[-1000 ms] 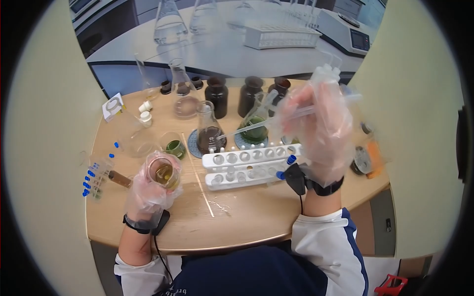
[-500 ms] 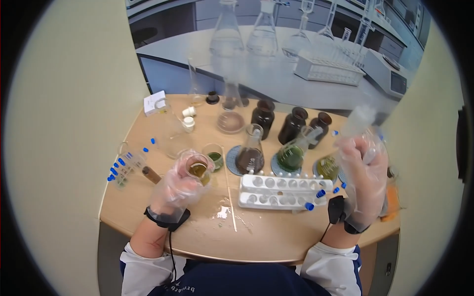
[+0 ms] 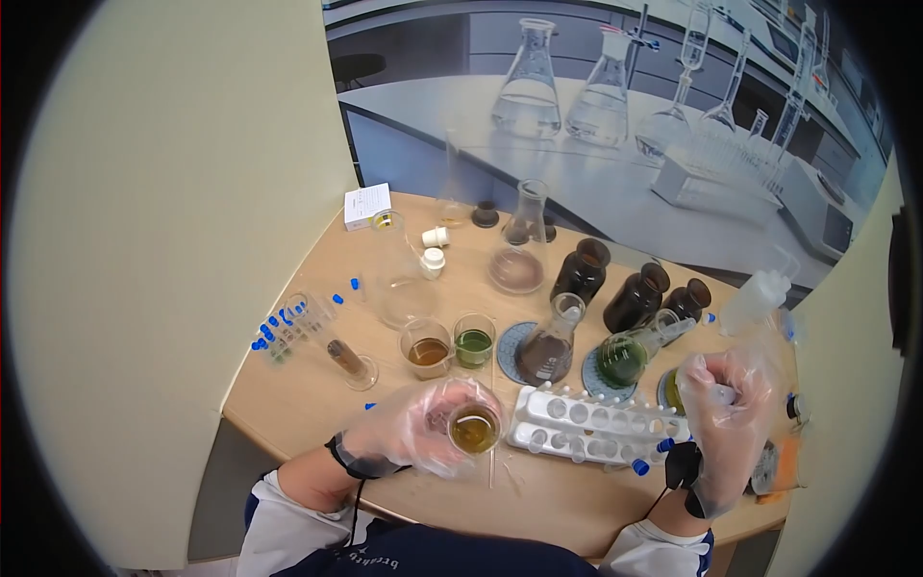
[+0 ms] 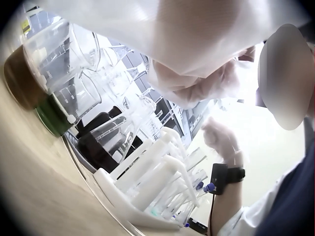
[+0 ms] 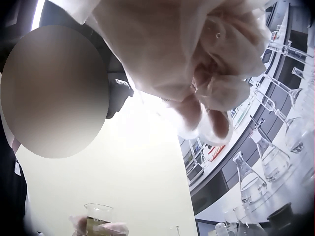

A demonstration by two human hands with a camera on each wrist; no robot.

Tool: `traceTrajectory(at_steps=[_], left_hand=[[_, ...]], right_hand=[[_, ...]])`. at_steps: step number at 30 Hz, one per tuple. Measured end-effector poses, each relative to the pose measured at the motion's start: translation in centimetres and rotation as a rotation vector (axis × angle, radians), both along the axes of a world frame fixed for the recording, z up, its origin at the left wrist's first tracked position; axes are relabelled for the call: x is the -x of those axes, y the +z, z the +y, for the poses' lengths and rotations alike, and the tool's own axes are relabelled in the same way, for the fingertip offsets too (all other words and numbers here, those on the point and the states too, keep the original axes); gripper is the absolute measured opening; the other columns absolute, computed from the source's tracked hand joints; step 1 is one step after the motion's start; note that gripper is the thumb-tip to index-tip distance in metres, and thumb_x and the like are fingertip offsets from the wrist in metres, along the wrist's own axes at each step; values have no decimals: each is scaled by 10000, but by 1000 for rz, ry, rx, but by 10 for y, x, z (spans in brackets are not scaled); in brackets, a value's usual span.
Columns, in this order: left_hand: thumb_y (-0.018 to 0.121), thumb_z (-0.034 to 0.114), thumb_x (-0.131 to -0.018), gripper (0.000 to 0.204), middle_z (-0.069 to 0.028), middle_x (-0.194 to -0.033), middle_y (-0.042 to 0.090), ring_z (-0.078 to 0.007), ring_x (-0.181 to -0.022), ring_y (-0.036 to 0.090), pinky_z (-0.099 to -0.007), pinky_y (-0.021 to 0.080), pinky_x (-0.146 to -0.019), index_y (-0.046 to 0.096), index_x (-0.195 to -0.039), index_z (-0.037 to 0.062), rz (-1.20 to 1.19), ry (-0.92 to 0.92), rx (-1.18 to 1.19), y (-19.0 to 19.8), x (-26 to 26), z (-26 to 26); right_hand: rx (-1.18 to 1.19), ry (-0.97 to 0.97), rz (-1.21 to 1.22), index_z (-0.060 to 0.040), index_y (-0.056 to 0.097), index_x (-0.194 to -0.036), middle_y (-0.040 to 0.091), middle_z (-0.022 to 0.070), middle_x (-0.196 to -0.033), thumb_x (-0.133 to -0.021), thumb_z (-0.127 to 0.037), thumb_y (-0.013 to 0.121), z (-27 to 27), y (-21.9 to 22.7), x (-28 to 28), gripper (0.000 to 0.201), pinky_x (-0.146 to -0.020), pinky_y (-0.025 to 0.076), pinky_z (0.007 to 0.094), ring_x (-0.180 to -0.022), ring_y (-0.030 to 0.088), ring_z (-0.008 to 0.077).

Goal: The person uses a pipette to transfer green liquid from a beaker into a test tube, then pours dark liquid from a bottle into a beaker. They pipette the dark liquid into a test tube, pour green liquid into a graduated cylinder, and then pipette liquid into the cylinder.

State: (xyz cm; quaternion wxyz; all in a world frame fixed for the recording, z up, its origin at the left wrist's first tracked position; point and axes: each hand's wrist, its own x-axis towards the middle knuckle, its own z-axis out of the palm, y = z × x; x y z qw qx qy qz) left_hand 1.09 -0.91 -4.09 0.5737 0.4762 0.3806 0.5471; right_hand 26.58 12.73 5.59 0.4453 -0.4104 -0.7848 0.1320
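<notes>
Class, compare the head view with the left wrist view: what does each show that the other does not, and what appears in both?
Only the head view shows the left hand gripping a small beaker of yellow-brown liquid, three dark bottles and a wash bottle. Only the left wrist view shows the rack's tubes from the side, low over the tabletop. Both show the white test-tube rack, the beakers of brown and green liquid, and the gloved right hand with fingers curled.

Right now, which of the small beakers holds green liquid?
The small beaker standing on the table beside the amber-filled one. Its liquid is green; its neighbour's is amber, and the beaker in the left hand holds yellowish-brown liquid.
</notes>
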Motion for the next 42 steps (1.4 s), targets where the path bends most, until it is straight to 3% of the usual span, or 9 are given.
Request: traceTrajectory(at_steps=[6,13,17,20,23,28,31,38,42], left_hand=[[795,187,-712,559,-57,-1157,531,-144,-1077,508,-295,389,-937,513,-1164,19,1,-117,-6,-5,13,5],[781,180,-722,546,-61,-1148,537,-146,-1081,501,-296,387,-937,524,-1172,8,95,3,-75,-2,14,2],[784,44,-569,457,-78,-996,597,-147,-929,563,-295,444,-823,570,-973,29,32,195,26,2,7,6],[773,39,-576,428,-79,-986,600,-152,-924,569,-294,446,-823,582,-960,30,64,261,10,-2,8,7],[803,100,-661,567,-41,-1099,558,-136,-1050,523,-284,394,-930,536,-1153,11,113,169,-32,-2,15,1],[757,41,-676,557,-44,-1112,559,-133,-1044,525,-287,401,-931,522,-1178,-4,58,136,-25,-5,20,4],[731,6,-692,531,-45,-1124,557,-130,-1047,524,-289,406,-930,523,-1180,-5,27,146,-36,-3,17,5],[717,-31,-701,511,-39,-1134,556,-128,-1072,514,-284,395,-947,532,-1176,5,46,121,-59,6,14,3],[726,-20,-712,507,-39,-1156,556,-127,-1086,511,-282,395,-946,535,-1181,8,8,81,-37,12,15,2]], right_hand=[[65,-71,21,15,560,-710,508,30,-643,-733,-43,634,6,-4,5,97,-548,336,265,-595,412,104],[48,-87,-79,22,590,-761,532,31,-645,-735,-52,637,3,0,4,91,-563,346,254,-608,423,100],[37,-102,-80,25,592,-762,537,35,-657,-745,-59,637,6,1,5,97,-597,366,257,-640,451,102],[36,-115,-59,23,600,-775,556,42,-703,-754,-67,643,8,-1,4,102,-637,383,256,-684,470,101],[161,-108,36,14,617,-881,597,46,-830,-771,-59,637,11,2,0,133,-679,400,255,-738,488,107],[166,-84,116,16,590,-1009,622,58,-929,-802,-56,620,28,-12,-11,221,-756,442,273,-820,539,120],[193,-105,-260,34,575,-1063,629,73,-965,-807,-54,623,33,19,5,275,-784,458,288,-861,569,125],[43,-133,-663,58,611,-993,644,173,-868,-754,-196,654,92,50,42,351,-690,469,285,-736,601,171],[332,-3,-947,66,608,-955,642,184,-822,-715,-230,673,122,52,69,386,-651,462,321,-665,589,215]])
